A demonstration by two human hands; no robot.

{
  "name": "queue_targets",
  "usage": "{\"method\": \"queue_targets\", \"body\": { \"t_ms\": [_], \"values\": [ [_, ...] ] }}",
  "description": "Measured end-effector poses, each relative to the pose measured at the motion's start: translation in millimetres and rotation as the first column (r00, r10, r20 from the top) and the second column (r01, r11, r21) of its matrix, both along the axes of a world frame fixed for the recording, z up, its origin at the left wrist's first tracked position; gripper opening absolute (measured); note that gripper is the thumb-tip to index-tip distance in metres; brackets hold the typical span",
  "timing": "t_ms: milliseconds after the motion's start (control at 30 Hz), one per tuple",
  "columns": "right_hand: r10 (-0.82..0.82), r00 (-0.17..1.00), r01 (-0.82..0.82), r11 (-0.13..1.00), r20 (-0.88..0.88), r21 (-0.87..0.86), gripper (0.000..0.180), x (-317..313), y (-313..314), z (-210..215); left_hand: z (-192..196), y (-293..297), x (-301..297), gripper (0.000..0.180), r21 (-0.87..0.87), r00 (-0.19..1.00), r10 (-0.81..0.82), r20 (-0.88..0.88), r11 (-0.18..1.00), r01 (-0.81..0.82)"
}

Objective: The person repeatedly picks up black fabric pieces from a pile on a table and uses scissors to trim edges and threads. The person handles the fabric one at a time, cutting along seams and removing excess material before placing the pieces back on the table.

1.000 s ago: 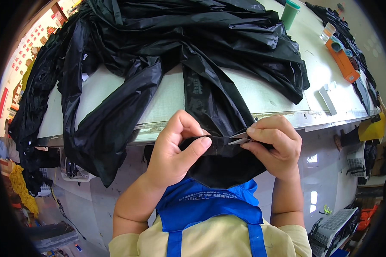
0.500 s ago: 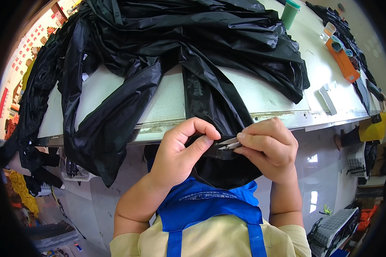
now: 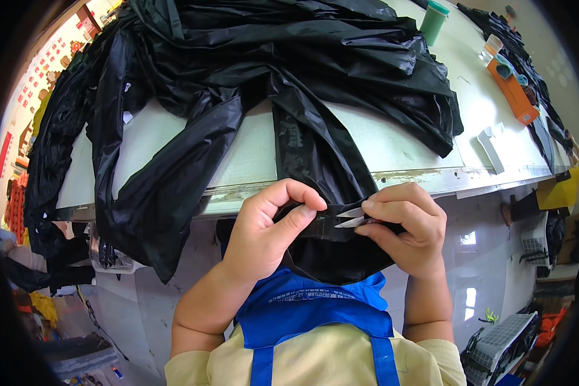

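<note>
Black shiny garments (image 3: 238,58) lie heaped over the table, and one long leg or sleeve (image 3: 315,154) runs down to my hands in front of the table's edge. My left hand (image 3: 273,228) pinches the edge of its open end between thumb and forefinger. Just to the right, my right hand (image 3: 405,225) holds small thread snips (image 3: 349,219), their two pale blades parted and pointing left at the black cloth. Most of the snips' body is hidden inside my right fingers.
The white table (image 3: 251,135) has a worn front edge. On its right stand a green cup (image 3: 434,22), a clear cup (image 3: 491,48), an orange box (image 3: 513,90) and a folded white card (image 3: 491,149). A white basket (image 3: 502,341) sits low at the right.
The snips' blades have spread wider apart. My left fingertips have shifted slightly left and down along the cloth's edge. At the far left, a person's position has changed.
</note>
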State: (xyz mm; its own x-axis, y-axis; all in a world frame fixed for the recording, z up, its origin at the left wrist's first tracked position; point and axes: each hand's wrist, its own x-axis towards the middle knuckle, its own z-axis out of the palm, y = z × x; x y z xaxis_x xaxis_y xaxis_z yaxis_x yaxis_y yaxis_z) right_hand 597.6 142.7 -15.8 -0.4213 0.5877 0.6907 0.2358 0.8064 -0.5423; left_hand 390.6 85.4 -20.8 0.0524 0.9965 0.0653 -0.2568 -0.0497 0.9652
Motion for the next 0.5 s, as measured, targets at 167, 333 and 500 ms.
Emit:
{"method": "queue_targets", "body": {
  "t_ms": [167, 333, 500],
  "values": [
    [0.023, 0.998, -0.027, 0.996, 0.053, 0.082, 0.027, -4, -1, 4, 2, 0, 1, 0.009, 0.094, 0.990, 0.005, -0.144, 0.996, 0.009],
    [0.045, 0.979, -0.059, 0.996, -0.197, -0.068, 0.030, 0, 10, 1, 20, -5, -14, 0.018, 0.166, 0.860, -0.006, -0.511, 0.981, 0.105],
    [-0.375, 0.905, 0.299, 0.897, -0.200, -0.326, 0.027, 42, 83, -11, 52, -16, -116, 0.029, 0.099, 0.062, 0.096, -0.993, 0.994, 0.054]
  ]
}}
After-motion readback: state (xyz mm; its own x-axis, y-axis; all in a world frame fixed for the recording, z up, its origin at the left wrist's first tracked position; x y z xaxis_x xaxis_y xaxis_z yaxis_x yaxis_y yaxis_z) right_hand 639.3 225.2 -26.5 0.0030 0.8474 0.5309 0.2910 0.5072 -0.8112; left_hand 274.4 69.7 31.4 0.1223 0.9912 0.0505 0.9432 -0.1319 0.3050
